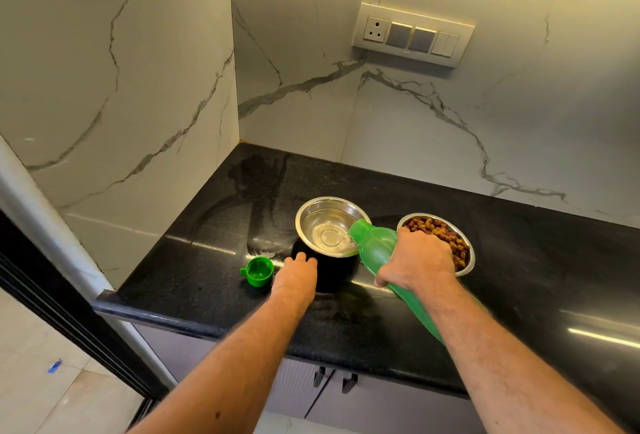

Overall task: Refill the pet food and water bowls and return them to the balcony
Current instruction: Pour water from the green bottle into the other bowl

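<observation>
Water is being poured from a green bottle (377, 253), gripped by the right hand (417, 260), into the water bowl (329, 225) on the bench (194, 260); the left hand (298, 276), fingers straight, steadies it. Judged next: bottle righted, capped.

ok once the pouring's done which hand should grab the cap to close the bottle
Left, probably. The left hand rests open against the water bowl, right beside the green cap on the counter. The right hand grips the tilted green bottle and is farther from the cap.
</observation>
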